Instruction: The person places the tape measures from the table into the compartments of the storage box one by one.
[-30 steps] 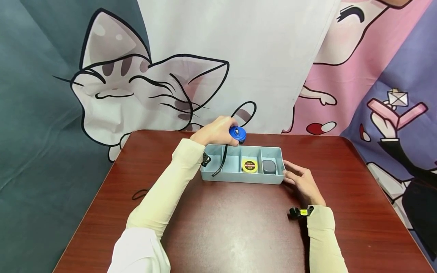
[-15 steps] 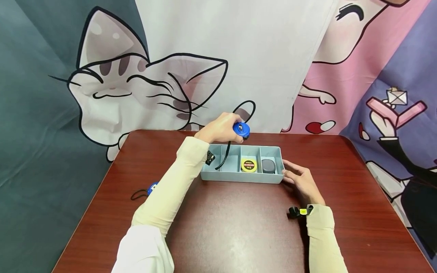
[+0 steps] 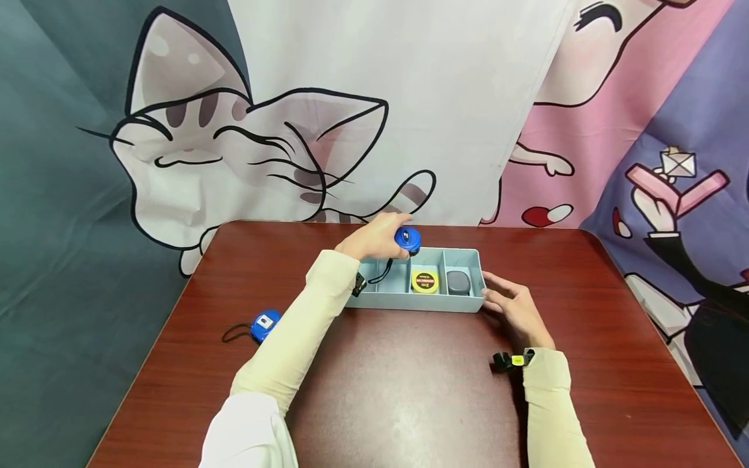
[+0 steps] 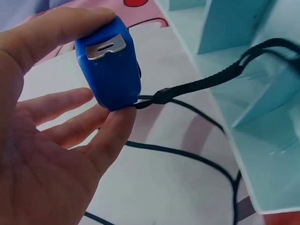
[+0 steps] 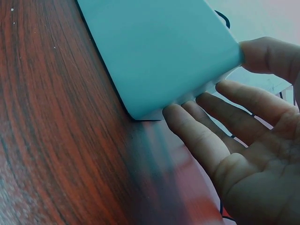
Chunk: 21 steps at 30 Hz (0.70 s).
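Observation:
My left hand (image 3: 374, 239) pinches a blue tape measure (image 3: 407, 240) between thumb and fingers, over the back edge of a pale blue divided box (image 3: 415, 301). In the left wrist view the metal end hook (image 4: 107, 47) of the tape measure faces the camera. Its black wrist strap (image 4: 201, 85) hangs across into the box's left part. A round yellow tape measure (image 3: 424, 281) sits in the compartment left of the rightmost one, which holds a grey rounded case (image 3: 458, 283). My right hand (image 3: 517, 312) touches the box's right end with extended fingertips and thumb.
On the brown table (image 3: 445, 390), a second blue tape measure (image 3: 265, 325) with a black cord loop lies beside my left forearm. A printed cloth (image 3: 456, 97) hangs behind the table's back edge. A black object (image 3: 720, 364) stands beyond the right edge.
My left hand shifted right with the blue tape measure, then came down closer to the box. The second blue tape measure came out from behind the left forearm. My right hand stayed put.

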Each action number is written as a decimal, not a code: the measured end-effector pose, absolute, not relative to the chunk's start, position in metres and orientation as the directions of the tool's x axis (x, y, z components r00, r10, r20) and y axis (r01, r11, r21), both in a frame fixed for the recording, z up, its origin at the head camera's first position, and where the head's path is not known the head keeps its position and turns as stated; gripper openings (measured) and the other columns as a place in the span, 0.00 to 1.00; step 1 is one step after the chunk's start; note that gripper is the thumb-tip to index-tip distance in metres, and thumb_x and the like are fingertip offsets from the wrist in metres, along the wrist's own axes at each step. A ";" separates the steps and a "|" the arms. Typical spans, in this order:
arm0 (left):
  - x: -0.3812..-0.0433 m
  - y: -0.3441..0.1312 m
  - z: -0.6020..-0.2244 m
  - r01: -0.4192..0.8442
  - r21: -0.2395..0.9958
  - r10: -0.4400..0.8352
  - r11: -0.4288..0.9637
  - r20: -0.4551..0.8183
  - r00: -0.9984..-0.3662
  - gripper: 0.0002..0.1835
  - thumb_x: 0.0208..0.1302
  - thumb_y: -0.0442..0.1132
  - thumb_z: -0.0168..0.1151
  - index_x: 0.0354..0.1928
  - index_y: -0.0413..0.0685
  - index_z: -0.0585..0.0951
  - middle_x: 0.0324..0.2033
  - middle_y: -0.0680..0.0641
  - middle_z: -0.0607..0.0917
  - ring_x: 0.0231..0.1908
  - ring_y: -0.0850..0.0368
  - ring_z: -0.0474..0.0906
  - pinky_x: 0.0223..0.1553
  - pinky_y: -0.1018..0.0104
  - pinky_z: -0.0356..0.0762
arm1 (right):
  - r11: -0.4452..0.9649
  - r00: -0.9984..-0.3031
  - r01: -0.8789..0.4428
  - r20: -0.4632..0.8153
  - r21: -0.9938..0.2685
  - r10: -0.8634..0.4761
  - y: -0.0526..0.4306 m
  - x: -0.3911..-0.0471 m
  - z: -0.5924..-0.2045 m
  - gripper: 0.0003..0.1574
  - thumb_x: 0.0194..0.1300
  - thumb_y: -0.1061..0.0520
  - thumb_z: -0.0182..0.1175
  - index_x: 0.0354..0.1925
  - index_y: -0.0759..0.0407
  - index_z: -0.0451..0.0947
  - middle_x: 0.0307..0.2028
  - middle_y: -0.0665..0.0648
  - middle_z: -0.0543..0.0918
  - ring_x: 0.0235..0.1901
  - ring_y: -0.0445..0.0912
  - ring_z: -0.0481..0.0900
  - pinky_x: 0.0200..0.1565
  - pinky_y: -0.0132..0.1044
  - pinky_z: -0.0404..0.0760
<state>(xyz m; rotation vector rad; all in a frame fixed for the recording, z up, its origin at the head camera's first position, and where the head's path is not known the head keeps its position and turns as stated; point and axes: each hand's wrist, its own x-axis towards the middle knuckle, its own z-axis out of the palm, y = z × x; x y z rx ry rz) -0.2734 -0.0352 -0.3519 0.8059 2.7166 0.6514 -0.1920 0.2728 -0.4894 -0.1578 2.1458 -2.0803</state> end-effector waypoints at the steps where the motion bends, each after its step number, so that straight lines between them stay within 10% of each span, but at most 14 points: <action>1: -0.273 -0.036 -0.355 0.454 0.478 0.560 0.752 -0.100 -0.822 0.40 0.50 0.45 0.68 0.65 0.45 0.63 0.58 0.45 0.71 0.54 0.53 0.68 0.55 0.62 0.69 | 0.036 -0.984 0.028 -0.034 -0.999 -0.177 0.273 -0.192 -0.489 0.33 0.62 0.58 0.59 0.63 0.66 0.63 0.60 0.71 0.66 0.49 0.55 0.77 0.45 0.40 0.77; 21: -0.274 -0.046 -0.412 0.436 0.476 0.555 0.764 -0.139 -0.820 0.32 0.46 0.42 0.70 0.55 0.43 0.73 0.48 0.46 0.75 0.46 0.55 0.71 0.48 0.64 0.72 | 0.036 -0.985 0.024 -0.030 -0.999 -0.171 0.272 -0.193 -0.490 0.34 0.61 0.57 0.60 0.63 0.66 0.63 0.60 0.71 0.66 0.47 0.54 0.79 0.45 0.42 0.76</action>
